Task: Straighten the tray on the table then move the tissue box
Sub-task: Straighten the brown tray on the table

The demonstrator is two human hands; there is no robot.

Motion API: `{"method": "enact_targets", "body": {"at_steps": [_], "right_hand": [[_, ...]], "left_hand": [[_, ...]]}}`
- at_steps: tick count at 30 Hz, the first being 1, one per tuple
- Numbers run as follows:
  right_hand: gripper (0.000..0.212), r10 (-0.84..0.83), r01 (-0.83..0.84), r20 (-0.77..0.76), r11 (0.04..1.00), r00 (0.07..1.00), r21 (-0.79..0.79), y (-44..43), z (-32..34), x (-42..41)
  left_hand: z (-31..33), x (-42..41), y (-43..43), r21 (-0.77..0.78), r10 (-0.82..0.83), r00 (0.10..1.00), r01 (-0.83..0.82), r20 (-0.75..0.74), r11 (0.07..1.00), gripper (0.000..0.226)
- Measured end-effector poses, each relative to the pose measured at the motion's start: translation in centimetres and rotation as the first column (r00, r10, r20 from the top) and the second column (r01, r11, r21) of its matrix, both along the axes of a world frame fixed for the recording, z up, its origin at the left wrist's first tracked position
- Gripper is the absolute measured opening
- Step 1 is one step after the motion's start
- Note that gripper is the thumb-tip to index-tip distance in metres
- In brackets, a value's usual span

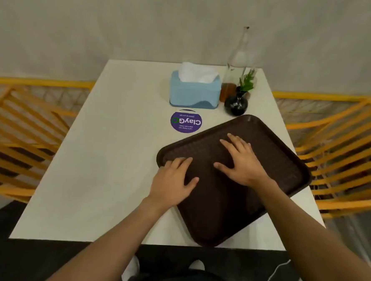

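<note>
A dark brown tray (pixel 282 168) lies skewed on the white table (pixel 105 157), turned at an angle, its right corner jutting past the table's right edge. My left hand (pixel 173 178) rests flat on the tray's left corner, fingers spread. Flat on the tray's middle lies my right hand (pixel 241 163), fingers apart. Neither hand grips anything. A light blue tissue box (pixel 194 93) with white tissue sticking out stands at the far side of the table, apart from the tray.
A round purple sticker (pixel 185 122) sits between tissue box and tray. A small black vase with a green sprig (pixel 236 104) and a tall glass bottle (pixel 236 65) stand right of the box. Yellow slatted chairs (pixel 22 134) flank the table.
</note>
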State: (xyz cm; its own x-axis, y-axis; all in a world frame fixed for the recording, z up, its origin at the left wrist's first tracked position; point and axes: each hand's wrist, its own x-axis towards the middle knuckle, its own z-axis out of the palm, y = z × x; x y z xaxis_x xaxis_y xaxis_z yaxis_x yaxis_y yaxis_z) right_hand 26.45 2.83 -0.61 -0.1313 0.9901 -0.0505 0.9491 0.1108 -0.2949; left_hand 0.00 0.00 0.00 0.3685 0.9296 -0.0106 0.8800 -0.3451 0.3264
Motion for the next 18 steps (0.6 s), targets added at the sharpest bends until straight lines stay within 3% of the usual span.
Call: {"method": "enact_targets", "body": {"at_steps": [4, 11, 18], "right_hand": [[0.086, 0.058, -0.057, 0.027, 0.998, 0.998, -0.027, -0.4, -0.8, 0.7], [0.079, 0.085, -0.078, 0.066, 0.992, 0.994, -0.096, -0.8, -1.9, 1.0], [0.082, -0.033, 0.037, 0.128, 0.999, 0.991, -0.033, -1.5, -2.4, -2.8]], "left_hand": [[-1.3, 1.3, -1.8, 0.018, 0.018, 0.991, -0.016, -0.131, 1.0, 0.077], [-1.9, 1.3, -2.6, 0.002, 0.009, 0.977, -0.009, -0.214, 1.0, 0.089], [-1.1, -1.1, -2.1, -0.029, 0.006, 0.97, -0.014, -0.241, 0.999, 0.072]]}}
